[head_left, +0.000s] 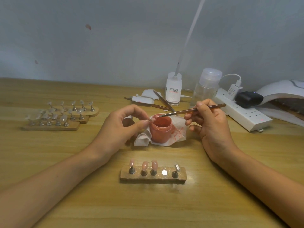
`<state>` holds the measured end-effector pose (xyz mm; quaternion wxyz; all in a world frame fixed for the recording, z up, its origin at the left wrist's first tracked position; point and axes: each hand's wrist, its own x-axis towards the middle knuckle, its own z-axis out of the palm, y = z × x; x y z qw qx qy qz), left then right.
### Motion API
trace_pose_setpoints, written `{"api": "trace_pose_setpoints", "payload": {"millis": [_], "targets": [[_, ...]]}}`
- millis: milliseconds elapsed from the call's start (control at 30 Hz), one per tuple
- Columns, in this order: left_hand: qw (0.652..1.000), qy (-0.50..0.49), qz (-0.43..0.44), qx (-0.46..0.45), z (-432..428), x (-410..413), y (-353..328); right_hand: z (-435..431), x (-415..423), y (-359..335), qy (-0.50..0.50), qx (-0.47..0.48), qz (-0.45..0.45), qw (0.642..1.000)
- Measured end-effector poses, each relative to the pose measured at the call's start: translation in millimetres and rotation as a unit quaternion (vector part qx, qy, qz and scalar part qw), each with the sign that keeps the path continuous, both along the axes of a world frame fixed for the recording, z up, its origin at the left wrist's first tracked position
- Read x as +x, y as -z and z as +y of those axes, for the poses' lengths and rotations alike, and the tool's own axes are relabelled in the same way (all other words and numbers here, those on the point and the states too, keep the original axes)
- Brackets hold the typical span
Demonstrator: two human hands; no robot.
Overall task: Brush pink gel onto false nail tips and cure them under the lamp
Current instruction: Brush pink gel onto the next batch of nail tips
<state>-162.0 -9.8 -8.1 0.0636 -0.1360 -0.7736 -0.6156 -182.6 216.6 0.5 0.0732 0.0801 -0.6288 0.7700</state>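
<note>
Pinching a nail tip point(153, 119) in the left hand point(121, 127) above the jar point(161, 129). Gripping the brush point(192, 110) in the right hand point(212, 122), bristles just beside it; probably best laying thin, even strokes.

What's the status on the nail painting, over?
Left hand pinches nail tip over pink gel jar. Right hand holds brush, bristles at the tip. Near stand: three pink tips, one clear tip. Nothing blocking.

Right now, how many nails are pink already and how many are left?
Three pink tips stand on the near holder. The left hand pinches a fourth tip over the gel jar while the right hand touches the brush to it. One clear tip on that holder and three racks of clear tips at left remain. Cured by the lamp yet? Cannot tell.
</note>
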Motion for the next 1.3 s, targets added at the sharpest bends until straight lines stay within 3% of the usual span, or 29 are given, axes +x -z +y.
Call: {"api": "trace_pose_setpoints", "payload": {"millis": [1300], "targets": [[1.0,0.008,-0.003,0.007,-1.1,0.7,-0.6,-1.1,1.3,-0.9,-0.012,0.01,0.015,1.0]]}}
